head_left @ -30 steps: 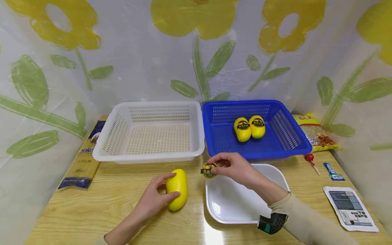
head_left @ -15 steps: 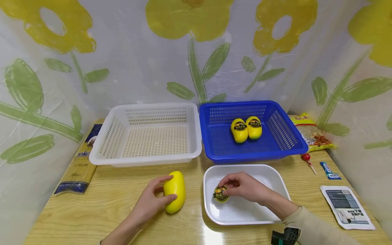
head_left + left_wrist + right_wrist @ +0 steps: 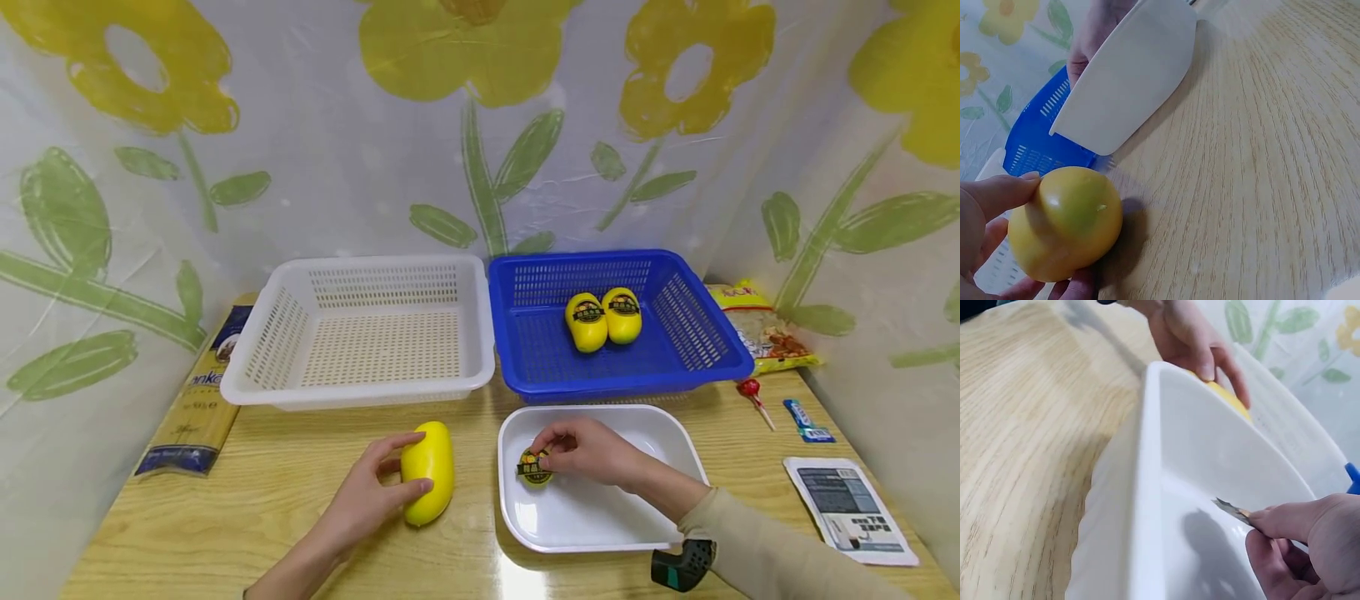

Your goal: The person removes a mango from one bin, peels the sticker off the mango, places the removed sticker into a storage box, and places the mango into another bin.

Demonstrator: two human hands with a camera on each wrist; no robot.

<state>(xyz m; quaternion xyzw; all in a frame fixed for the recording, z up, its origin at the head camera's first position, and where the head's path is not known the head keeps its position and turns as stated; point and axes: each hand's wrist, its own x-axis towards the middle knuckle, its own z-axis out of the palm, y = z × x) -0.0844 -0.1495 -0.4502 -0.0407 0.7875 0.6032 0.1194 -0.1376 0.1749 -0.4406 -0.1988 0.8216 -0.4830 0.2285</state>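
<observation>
My left hand [image 3: 375,483] grips a plain yellow mango [image 3: 429,475] by its sides, low over the wooden table; its smooth skin shows a greenish patch [image 3: 1088,200] in the left wrist view. Between thumb and forefinger, my right hand [image 3: 592,454] pinches a round black-and-gold sticker label [image 3: 534,468]. The label is inside the white tray [image 3: 622,542], above its floor; in the right wrist view it appears edge-on as a thin sliver [image 3: 1233,511] with a shadow beneath. Two mangoes [image 3: 587,325] bearing similar labels lie side by side in the blue basket [image 3: 525,354].
A white slotted basket [image 3: 247,367] stands at the back left, touching the blue one. A pasta pack [image 3: 187,408] lies left of it. On the right are a yellow food bag [image 3: 772,333], a red lollipop [image 3: 750,387], a small blue packet [image 3: 808,421] and a white pouch [image 3: 847,508].
My right hand has carried the label from beyond the tray's left rim down into the tray, then shifted slightly left. The left hand keeps its hold on the mango.
</observation>
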